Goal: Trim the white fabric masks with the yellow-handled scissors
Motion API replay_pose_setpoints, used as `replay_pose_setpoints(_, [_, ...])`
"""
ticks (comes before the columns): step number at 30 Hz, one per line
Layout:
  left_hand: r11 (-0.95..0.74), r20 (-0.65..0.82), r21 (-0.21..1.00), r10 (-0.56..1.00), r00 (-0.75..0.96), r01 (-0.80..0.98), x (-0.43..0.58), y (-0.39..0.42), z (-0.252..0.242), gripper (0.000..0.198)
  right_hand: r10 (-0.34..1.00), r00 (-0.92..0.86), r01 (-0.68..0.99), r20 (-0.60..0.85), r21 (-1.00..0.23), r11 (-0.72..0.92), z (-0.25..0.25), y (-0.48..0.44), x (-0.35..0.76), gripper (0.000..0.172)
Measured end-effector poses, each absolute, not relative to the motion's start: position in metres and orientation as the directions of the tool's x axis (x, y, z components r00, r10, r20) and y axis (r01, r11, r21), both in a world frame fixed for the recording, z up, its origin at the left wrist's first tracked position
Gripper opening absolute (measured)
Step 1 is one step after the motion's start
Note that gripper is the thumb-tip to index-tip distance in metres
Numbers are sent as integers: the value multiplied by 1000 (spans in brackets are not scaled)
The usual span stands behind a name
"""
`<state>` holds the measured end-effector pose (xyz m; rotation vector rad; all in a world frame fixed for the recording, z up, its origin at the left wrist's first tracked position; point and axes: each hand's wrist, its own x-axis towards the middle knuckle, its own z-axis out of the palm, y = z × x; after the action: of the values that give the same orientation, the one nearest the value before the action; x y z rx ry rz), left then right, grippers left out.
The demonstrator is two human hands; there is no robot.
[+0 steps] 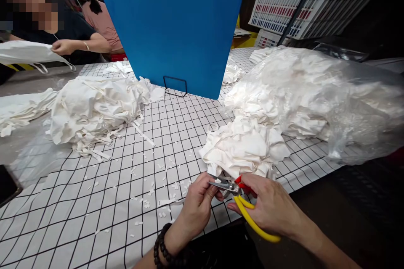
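My right hand [271,204] is closed around scissors [257,225] with yellow and red handles, whose metal blades point left. Fingers of my left hand [198,201] pinch a bit of white fabric [213,169] right at the blades, which partly hide it. That bit appears to run up into a heap of white fabric pieces [246,147] just beyond my hands. Small white snippets [147,204] lie scattered on the checked tablecloth [107,193] left of my left hand.
A large clear plastic bag [315,92] full of white fabric lies at right. Another white heap [91,109] is at left. A blue panel [176,25] stands upright on a wire foot. Across the table a person [75,38] holds white fabric. A phone [8,185] is at the left edge.
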<state>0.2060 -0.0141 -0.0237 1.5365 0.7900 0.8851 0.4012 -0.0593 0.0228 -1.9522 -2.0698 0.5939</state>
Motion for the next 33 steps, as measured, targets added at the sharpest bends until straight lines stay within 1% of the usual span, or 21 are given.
replay_pose_setpoints(3, [-119,103,993,858,503,-1,206,-14,-24,31,993,-80,899,-90,-436,33,21,-59,402,24])
replay_pose_setpoints(8, [-62,68,998,855,515,-29,205,-13,-22,27,995,-84,908,-58,-416,52,15,-60,404,32])
replay_pose_setpoints(14, [-9,26,999,854,519,-36,205,-13,-29,27,995,-102,907,12,-410,98,9,-57,404,29])
replay_pose_setpoints(16, [31,8,997,854,521,-66,205,-13,-30,26,994,-100,896,45,-430,110,6,-57,404,29])
replay_pose_setpoints(18, [65,-3,993,853,522,-100,206,-12,-29,25,994,-97,859,44,-502,106,3,-57,405,28])
replay_pose_setpoints(20, [82,-7,989,859,512,-123,204,-10,-27,25,996,-84,770,-18,-636,53,1,-57,408,29])
replay_pose_setpoints(23, [72,-3,990,876,483,-124,200,-8,-22,26,989,-22,501,-143,-858,-113,-2,-53,411,32])
replay_pose_setpoints(25, [60,1,992,881,472,-114,197,-7,-21,26,984,20,326,-177,-929,-174,-2,-48,410,32])
replay_pose_setpoints(26, [55,3,993,883,470,-109,196,-7,-21,26,983,24,286,-182,-941,-181,-1,-46,408,31])
replay_pose_setpoints(28, [47,10,993,886,463,-110,193,-7,-22,25,983,0,303,-184,-937,-175,1,-42,403,29])
replay_pose_setpoints(30, [40,26,990,896,444,-137,189,-6,-22,24,982,-30,376,-185,-913,-161,3,-40,397,26])
replay_pose_setpoints(31, [39,33,987,902,431,-157,186,-5,-21,23,983,-22,425,-185,-891,-158,4,-39,393,25])
replay_pose_setpoints(33, [40,48,977,914,403,-207,175,-3,-17,22,986,65,564,-151,-810,-161,2,-36,386,27])
